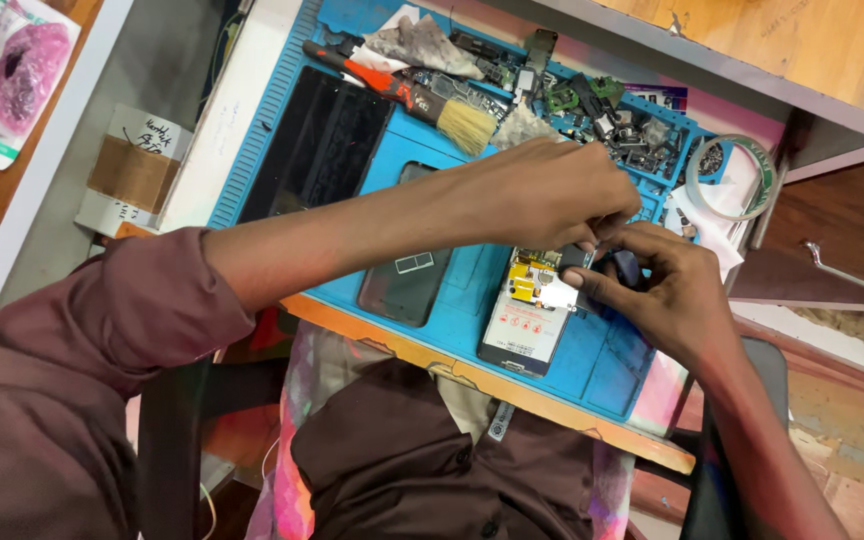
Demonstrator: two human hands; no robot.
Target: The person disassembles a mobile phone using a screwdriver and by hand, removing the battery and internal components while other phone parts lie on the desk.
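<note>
Blue repair mat [592, 365], both hands' fingers [592, 285] pinched on opened phone [532, 310]

Pink packet [14, 75] far left; dark screen panel [317, 145] on blue mat [592, 365].

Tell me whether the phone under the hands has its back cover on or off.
Off. The phone lies on the blue mat with yellow and metal internals exposed; both the left hand and right hand work at its top end.

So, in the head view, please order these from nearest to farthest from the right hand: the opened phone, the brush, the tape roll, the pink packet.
From the right hand:
1. Opened phone, touching it, just left.
2. Tape roll, above, at the mat's right end.
3. Brush, upper left on the mat.
4. Pink packet, far left corner.
</note>
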